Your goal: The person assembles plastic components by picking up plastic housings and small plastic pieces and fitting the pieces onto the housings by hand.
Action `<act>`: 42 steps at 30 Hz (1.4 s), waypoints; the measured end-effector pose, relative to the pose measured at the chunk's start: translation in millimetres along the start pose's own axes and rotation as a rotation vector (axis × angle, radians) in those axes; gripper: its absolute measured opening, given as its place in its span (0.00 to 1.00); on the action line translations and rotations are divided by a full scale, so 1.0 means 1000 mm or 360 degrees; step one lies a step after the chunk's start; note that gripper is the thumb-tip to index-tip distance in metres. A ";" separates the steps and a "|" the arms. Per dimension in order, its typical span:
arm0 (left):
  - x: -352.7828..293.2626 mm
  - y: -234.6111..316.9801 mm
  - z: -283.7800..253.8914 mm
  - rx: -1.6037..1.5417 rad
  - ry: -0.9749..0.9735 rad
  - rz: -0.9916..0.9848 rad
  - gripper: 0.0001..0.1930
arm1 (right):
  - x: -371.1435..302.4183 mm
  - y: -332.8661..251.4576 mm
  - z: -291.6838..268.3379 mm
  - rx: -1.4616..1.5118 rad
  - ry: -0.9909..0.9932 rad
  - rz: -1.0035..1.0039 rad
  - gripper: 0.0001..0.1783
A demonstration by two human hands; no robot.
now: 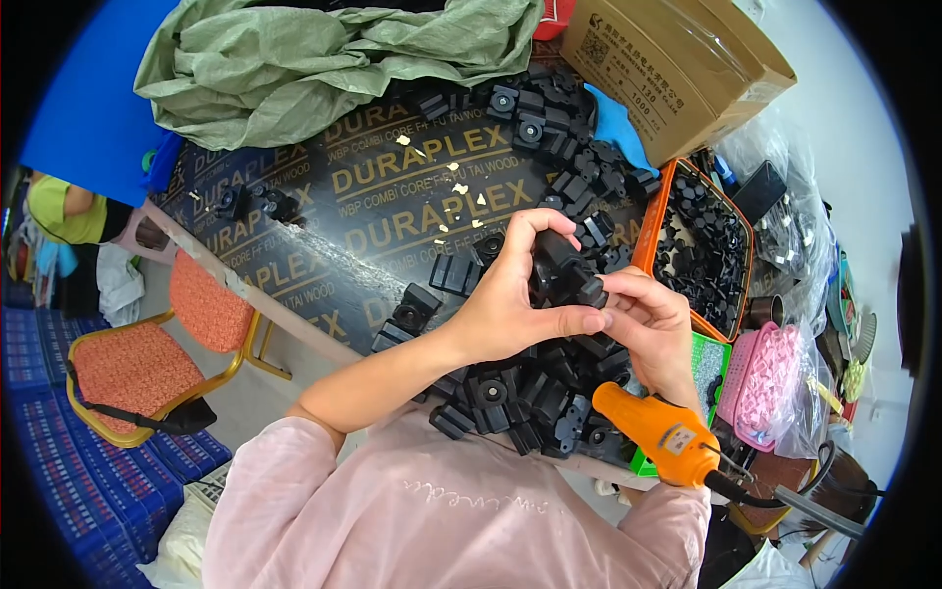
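My left hand (505,299) is wrapped round a black plastic housing (561,267), held up over the table. From the other side, the fingertips of my right hand (653,329) pinch the lower edge of this housing. The two thumbs meet just below it; whether a smaller piece sits between the right fingers is hidden. Many similar black housings (491,393) lie heaped under and around my hands. Beside my right wrist is an orange corded power tool (657,437), its narrow end pointing at the heap.
An orange bin (645,240) of small black pieces stands at the right, near a green tray (708,358) and a pink basket (751,373) of pink pieces. A cardboard box (638,88) and a green sack (285,74) are at the back. Left of the dark table (334,260) stands an orange chair (137,378).
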State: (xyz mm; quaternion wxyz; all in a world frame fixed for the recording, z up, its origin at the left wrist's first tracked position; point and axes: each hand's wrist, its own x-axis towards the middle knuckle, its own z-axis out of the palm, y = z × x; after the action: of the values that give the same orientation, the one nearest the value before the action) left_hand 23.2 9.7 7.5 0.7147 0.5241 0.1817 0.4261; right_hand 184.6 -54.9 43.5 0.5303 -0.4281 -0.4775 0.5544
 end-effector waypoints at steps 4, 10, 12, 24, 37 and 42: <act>-0.001 -0.002 -0.001 0.0162 -0.0017 0.0027 0.38 | 0.000 0.003 -0.005 -0.0137 -0.0023 -0.0033 0.19; 0.001 0.014 -0.001 -0.0129 -0.0161 -0.0303 0.35 | 0.003 -0.002 -0.004 0.0113 0.0131 0.0226 0.18; 0.005 0.020 -0.005 -0.0371 -0.0243 -0.0541 0.32 | 0.007 -0.002 -0.010 0.0033 0.0120 0.0282 0.18; 0.008 -0.006 -0.007 0.0152 -0.0047 -0.0148 0.21 | 0.012 0.008 -0.007 -0.0142 0.0120 0.0243 0.28; -0.011 0.010 0.011 0.1626 -0.1172 0.0090 0.51 | 0.025 0.049 -0.175 -0.1970 0.0561 0.0249 0.20; 0.069 -0.031 -0.028 0.1561 -0.0323 0.0226 0.29 | 0.028 0.064 -0.159 -0.2502 0.0455 0.0453 0.20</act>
State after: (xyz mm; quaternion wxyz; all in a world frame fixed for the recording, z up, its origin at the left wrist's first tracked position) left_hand 55.2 78.6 -18.4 0.3678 0.8479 0.2540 0.2852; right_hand 327.4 -13.7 -46.5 0.0548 -0.7989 -0.5961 0.0589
